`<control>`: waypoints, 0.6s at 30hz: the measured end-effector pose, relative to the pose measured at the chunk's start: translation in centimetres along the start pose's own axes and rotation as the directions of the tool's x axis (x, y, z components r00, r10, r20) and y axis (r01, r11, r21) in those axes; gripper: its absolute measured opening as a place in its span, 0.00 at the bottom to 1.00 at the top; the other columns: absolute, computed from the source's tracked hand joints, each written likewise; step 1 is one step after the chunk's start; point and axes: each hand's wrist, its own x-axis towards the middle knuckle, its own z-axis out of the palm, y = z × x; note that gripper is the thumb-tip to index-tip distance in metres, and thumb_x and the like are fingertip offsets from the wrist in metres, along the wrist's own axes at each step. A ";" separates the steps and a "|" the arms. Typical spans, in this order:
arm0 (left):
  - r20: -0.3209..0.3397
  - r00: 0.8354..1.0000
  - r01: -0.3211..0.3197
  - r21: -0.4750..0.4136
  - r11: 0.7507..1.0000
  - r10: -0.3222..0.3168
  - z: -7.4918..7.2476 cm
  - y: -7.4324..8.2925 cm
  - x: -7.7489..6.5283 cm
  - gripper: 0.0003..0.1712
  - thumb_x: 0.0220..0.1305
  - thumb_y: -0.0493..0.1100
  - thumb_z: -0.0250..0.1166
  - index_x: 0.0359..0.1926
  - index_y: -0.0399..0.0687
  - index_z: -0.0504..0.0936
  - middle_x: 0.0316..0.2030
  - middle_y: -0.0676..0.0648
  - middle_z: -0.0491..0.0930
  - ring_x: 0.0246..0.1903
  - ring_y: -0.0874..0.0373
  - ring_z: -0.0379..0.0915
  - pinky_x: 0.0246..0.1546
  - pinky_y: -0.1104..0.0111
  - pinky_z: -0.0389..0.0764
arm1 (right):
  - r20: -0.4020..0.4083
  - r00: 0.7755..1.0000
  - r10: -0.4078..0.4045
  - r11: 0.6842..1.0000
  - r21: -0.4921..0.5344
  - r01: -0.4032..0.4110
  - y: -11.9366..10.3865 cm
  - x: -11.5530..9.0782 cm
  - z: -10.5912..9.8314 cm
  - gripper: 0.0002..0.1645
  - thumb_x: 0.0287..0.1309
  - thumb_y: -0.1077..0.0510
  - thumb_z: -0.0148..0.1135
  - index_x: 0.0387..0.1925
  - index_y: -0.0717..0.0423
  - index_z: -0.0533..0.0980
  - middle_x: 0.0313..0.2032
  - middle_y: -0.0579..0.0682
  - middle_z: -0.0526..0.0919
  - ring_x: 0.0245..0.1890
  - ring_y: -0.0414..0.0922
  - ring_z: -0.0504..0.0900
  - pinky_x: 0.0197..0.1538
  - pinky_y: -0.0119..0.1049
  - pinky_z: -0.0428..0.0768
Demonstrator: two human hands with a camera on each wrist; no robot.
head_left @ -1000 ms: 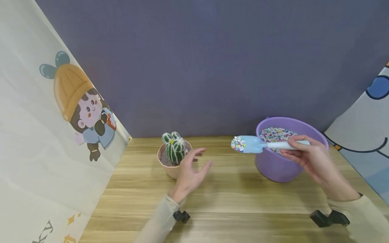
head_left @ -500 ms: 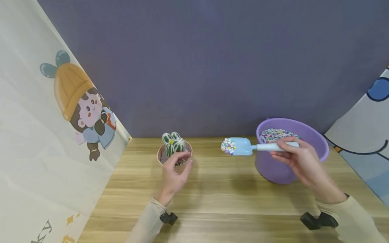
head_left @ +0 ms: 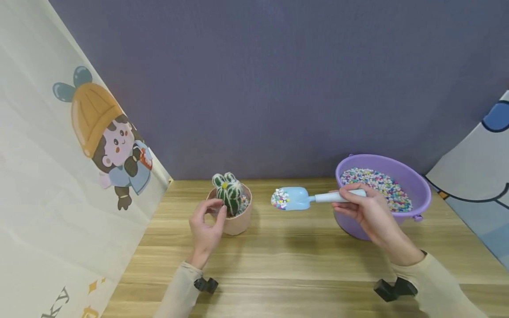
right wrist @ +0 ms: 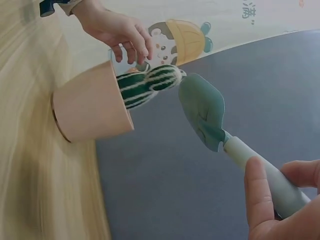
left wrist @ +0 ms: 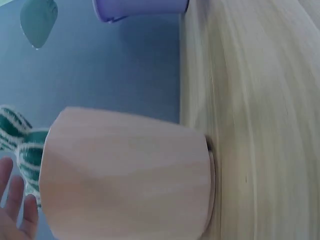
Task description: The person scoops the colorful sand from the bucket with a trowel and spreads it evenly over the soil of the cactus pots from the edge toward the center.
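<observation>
Your right hand (head_left: 367, 212) grips the blue trowel (head_left: 321, 198), its blade of coloured pebbles (head_left: 280, 199) pointing left toward, but apart from, the cactus (head_left: 230, 194) in its pink pot (head_left: 238, 225); your left hand (head_left: 206, 227), nearer, holds nothing, fingers loosely bent.

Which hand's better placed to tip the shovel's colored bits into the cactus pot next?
Probably the right hand: it grips the shovel, whose loaded blade points toward the pot. The left hand looks empty beside the cactus.
</observation>
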 end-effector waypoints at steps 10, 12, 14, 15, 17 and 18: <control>0.081 0.985 0.141 0.135 0.981 -0.153 -2.3 -1.4 0.2 0.25 0.57 0.34 0.76 0.56 0.32 0.83 0.55 0.36 0.83 0.55 0.42 0.77 0.49 0.57 0.81 | -0.033 0.998 0.057 0.996 -0.064 -0.059 2.0 0.8 2.2 0.04 0.78 0.65 0.57 0.42 0.55 0.77 0.40 0.48 0.94 0.34 0.40 0.93 0.45 0.32 0.91; 0.112 0.974 0.178 0.159 0.971 -0.197 -2.6 -1.7 0.3 0.30 0.57 0.37 0.77 0.60 0.33 0.81 0.59 0.35 0.81 0.59 0.40 0.75 0.52 0.52 0.81 | -0.038 0.997 0.065 0.995 -0.075 -0.068 2.1 1.1 2.7 0.05 0.77 0.64 0.58 0.42 0.55 0.78 0.39 0.48 0.94 0.34 0.39 0.93 0.46 0.32 0.91; 0.154 0.956 0.220 0.186 0.958 -0.249 -3.0 -1.9 0.4 0.35 0.58 0.41 0.77 0.65 0.35 0.78 0.64 0.35 0.78 0.64 0.39 0.73 0.57 0.47 0.80 | -0.046 0.996 0.073 0.993 -0.088 -0.077 2.3 1.3 3.2 0.05 0.77 0.64 0.59 0.41 0.54 0.78 0.38 0.47 0.93 0.34 0.39 0.92 0.46 0.32 0.91; 0.178 0.945 0.239 0.201 0.950 -0.276 -3.1 -2.0 0.4 0.37 0.59 0.43 0.77 0.67 0.36 0.76 0.67 0.35 0.77 0.66 0.39 0.71 0.60 0.46 0.80 | -0.049 0.996 0.077 0.992 -0.092 -0.081 2.4 1.5 3.5 0.05 0.77 0.64 0.59 0.41 0.54 0.78 0.38 0.46 0.93 0.34 0.39 0.92 0.45 0.31 0.91; 0.233 0.917 0.272 0.229 0.935 -0.324 -3.3 -2.1 0.6 0.42 0.59 0.46 0.77 0.72 0.37 0.72 0.72 0.35 0.72 0.71 0.38 0.67 0.64 0.42 0.78 | -0.054 0.995 0.080 0.992 -0.098 -0.085 2.7 1.7 3.9 0.05 0.76 0.64 0.59 0.41 0.54 0.78 0.37 0.46 0.93 0.34 0.38 0.92 0.45 0.31 0.91; 0.260 0.901 0.286 0.243 0.927 -0.347 -3.4 -2.2 0.6 0.45 0.59 0.47 0.77 0.74 0.39 0.70 0.75 0.35 0.69 0.73 0.38 0.65 0.67 0.41 0.76 | -0.056 0.995 0.082 0.991 -0.099 -0.088 2.9 1.8 4.2 0.05 0.76 0.65 0.59 0.41 0.53 0.78 0.37 0.46 0.93 0.33 0.38 0.92 0.45 0.31 0.91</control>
